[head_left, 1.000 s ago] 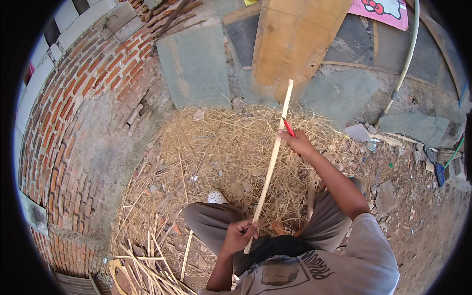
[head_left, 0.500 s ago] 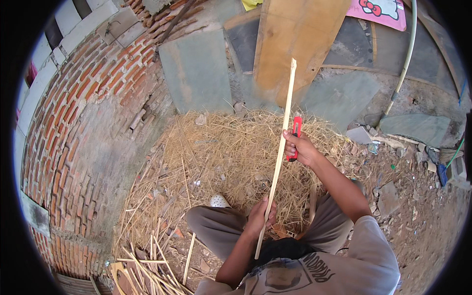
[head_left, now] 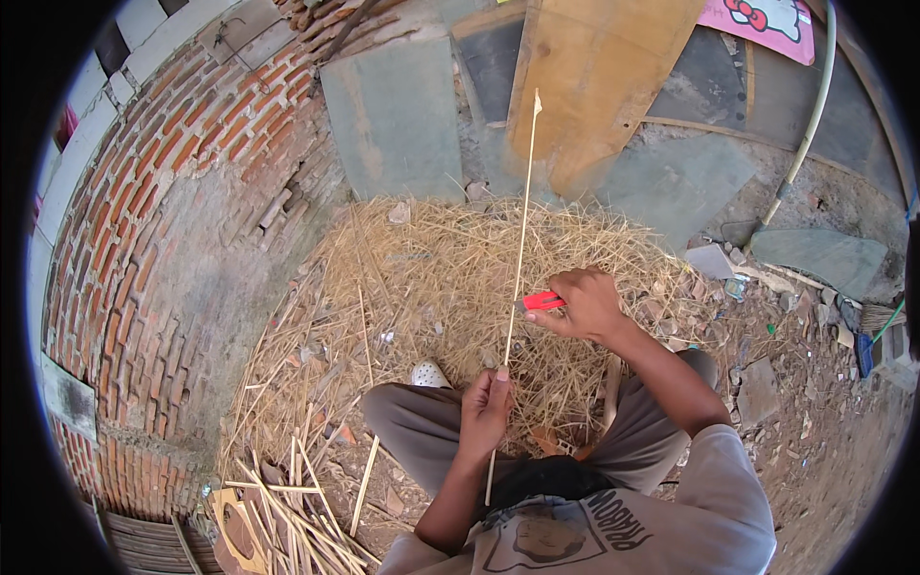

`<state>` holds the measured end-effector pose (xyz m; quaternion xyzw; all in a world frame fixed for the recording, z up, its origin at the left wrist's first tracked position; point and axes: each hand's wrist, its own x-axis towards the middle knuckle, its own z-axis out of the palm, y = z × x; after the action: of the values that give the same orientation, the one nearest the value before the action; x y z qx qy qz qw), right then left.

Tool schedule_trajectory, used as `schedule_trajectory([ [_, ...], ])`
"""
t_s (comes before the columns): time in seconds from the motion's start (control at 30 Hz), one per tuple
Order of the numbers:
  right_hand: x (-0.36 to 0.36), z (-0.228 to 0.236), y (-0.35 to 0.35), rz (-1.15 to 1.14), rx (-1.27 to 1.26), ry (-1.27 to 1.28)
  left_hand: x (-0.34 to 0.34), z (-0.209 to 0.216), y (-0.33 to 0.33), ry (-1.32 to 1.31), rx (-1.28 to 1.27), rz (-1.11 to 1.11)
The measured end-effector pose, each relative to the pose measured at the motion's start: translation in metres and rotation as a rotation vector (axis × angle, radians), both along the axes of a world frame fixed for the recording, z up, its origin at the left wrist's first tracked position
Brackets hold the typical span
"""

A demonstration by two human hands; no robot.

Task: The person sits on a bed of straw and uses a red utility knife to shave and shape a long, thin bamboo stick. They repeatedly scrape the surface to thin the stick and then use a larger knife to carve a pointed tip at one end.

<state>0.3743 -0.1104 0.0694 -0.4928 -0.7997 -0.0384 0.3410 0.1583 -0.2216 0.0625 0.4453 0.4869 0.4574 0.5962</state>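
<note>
My left hand is closed round the lower part of a long, thin, pale bamboo strip, with the thumb laid along it. The strip stands slanted away from me, its narrow edge towards my view and a small frayed piece at its far tip. In my right hand, a red utility knife is gripped with its blade end pointing left. That blade end is at the strip, above my left hand; whether it cuts in, I cannot tell.
Straw-like shavings cover the ground before my crossed legs. Several cut strips lie at the lower left. A brick wall rises on the left; boards lean at the back. Rubble lies to the right.
The strip has turned from its broad face to its narrow edge, its tip shifting left. My right hand has let go of the strip and swung the knife sideways against it. My left hand has shifted left.
</note>
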Motion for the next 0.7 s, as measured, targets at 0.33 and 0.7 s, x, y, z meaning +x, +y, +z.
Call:
schedule_trajectory([
  [0.33,-0.001,-0.005,0.001,0.013,0.096,0.004,-0.002,0.000,-0.012,0.362,0.250,0.030],
  [0.7,-0.008,-0.016,0.001,0.065,0.122,0.035,-0.007,0.008,-0.028,0.355,0.202,0.014],
])
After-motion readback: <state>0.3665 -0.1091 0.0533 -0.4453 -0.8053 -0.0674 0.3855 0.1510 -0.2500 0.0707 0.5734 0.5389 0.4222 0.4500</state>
